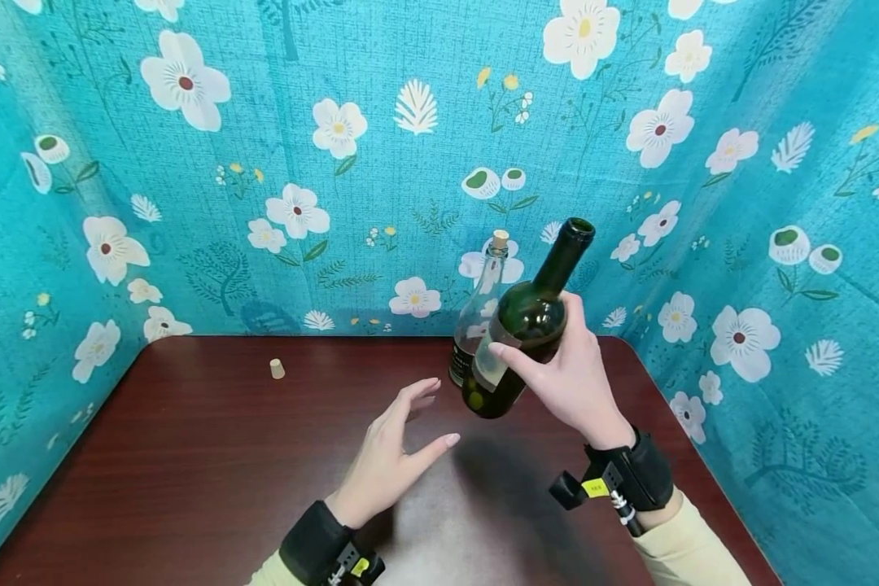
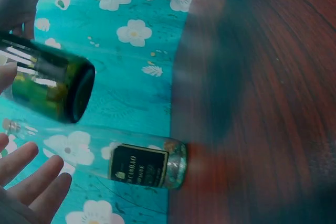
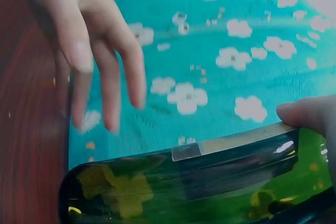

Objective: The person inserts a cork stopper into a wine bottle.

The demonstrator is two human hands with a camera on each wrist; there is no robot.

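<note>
Right hand grips the green bottle round its body, leaving the neck free, tilted over the tabletop, far right! Left hand, fingers parted, holds nothing. Clear bottle beyond; touching? Hard to tell.

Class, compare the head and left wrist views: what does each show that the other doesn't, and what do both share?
Only the head view shows the loose cork and the mouth of the green bottle.
Only the left wrist view shows the label of the clear bottle unblocked.
Both show the two bottles, left hand, right hand, table and cloth.
</note>
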